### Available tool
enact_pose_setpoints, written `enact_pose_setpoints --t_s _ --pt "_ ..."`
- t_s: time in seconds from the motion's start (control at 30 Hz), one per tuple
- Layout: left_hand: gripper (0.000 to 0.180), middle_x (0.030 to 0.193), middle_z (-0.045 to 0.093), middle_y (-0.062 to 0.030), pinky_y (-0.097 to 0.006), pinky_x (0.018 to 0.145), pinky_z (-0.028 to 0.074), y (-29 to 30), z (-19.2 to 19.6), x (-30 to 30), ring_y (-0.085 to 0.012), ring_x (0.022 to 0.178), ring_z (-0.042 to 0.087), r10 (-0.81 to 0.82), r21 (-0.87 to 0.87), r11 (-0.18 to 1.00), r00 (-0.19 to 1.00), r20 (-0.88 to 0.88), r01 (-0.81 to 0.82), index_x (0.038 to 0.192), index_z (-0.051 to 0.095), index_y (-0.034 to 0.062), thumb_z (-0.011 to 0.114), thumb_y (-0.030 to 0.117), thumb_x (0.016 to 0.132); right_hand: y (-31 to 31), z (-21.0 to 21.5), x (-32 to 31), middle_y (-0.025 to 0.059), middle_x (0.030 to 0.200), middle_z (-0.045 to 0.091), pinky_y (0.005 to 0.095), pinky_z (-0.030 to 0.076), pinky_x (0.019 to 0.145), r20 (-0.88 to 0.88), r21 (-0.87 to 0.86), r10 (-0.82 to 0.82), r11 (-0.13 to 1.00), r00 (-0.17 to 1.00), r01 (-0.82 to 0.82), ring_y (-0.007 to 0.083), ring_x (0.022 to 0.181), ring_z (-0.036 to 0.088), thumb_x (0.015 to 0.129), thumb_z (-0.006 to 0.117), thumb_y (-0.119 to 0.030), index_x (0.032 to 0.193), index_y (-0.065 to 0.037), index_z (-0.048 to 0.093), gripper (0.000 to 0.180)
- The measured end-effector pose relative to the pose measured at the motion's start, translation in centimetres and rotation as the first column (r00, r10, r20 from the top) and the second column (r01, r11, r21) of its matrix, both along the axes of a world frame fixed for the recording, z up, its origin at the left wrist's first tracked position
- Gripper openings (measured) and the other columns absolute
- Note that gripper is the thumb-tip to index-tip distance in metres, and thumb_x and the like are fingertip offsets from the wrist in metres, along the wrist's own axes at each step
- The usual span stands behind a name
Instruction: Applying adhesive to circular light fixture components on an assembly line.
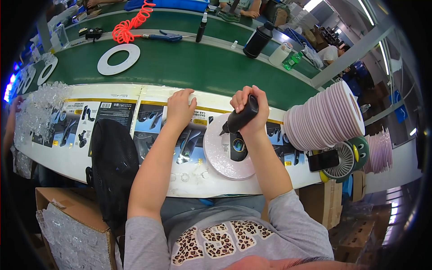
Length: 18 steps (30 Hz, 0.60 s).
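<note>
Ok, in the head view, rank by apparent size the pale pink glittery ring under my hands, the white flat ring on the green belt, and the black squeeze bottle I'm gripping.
1. pale pink glittery ring, though nearness inflates it
2. white flat ring
3. black squeeze bottle in the right hand

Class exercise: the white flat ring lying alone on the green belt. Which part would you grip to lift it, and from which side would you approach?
Probably pinch the near band of the white ring, coming from above on the worker's side. It lies flat on the green belt, and its open middle lets a finger hook the inner edge while the thumb takes the outer. The orange coiled hose crowds its far side.
</note>
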<state>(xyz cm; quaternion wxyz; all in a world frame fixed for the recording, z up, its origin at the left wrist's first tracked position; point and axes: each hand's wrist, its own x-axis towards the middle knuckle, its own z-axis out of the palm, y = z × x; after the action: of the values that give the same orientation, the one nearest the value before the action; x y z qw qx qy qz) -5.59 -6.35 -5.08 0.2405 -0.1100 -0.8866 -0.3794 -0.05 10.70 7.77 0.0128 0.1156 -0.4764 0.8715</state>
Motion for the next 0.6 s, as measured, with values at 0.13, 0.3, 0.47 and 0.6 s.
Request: enact_pose_setpoints --t_s 0.13,0.3,0.47,0.6 --pt "0.025 0.100 0.064 -0.0151 -0.041 0.086 0.044 0.01 0.23 0.06 -0.0317 0.097 0.058 -0.002 0.001 1.000 1.000 -0.024 0.002 0.102 0.060 0.0026 0.059 0.016 0.081 -0.10 -0.01 0.06 0.0039 0.047 0.038 0.0251 0.031 0.053 0.006 0.004 -0.006 1.000 1.000 0.006 0.0129 0.048 0.036 0.089 0.038 -0.029 0.055 -0.008 0.039 0.040" --pt "0.025 0.101 0.064 -0.0152 -0.042 0.086 0.043 -0.04 0.43 0.23 -0.0318 0.098 0.058 0.004 -0.003 1.000 1.000 -0.005 -0.004 0.102 0.060 0.0024 0.059 0.016 0.081 -0.27 -0.22 0.05 0.0038 0.047 0.037 0.0254 0.031 0.053 0.037 0.016 -0.033 0.999 0.999 0.032 0.0132 0.049 0.037 0.089 0.039 -0.029 0.055 -0.008 0.039 0.040" --pt "0.026 0.101 0.063 -0.0150 -0.042 0.086 0.043 0.00 0.49 0.26 -0.0319 0.098 0.058 0.000 0.002 1.000 1.000 0.008 -0.001 0.102 0.060 0.0024 0.059 0.016 0.081 -0.10 0.06 -0.11 0.0042 0.049 0.038 0.0258 0.032 0.053 0.036 0.003 -0.041 0.999 0.999 0.040 0.0136 0.050 0.038 0.089 0.039 -0.029 0.057 -0.008 0.040 0.039" --pt "0.026 0.101 0.064 -0.0151 -0.042 0.086 0.043 -0.01 0.48 0.20 -0.0320 0.098 0.058 0.003 -0.002 1.000 1.000 0.003 -0.003 0.102 0.060 0.0024 0.059 0.016 0.081 0.45 0.65 -0.26 0.0046 0.051 0.039 0.0261 0.033 0.054 0.009 -0.028 -0.078 0.997 0.997 0.078 0.0141 0.051 0.039 0.089 0.041 -0.028 0.060 -0.007 0.041 0.036"
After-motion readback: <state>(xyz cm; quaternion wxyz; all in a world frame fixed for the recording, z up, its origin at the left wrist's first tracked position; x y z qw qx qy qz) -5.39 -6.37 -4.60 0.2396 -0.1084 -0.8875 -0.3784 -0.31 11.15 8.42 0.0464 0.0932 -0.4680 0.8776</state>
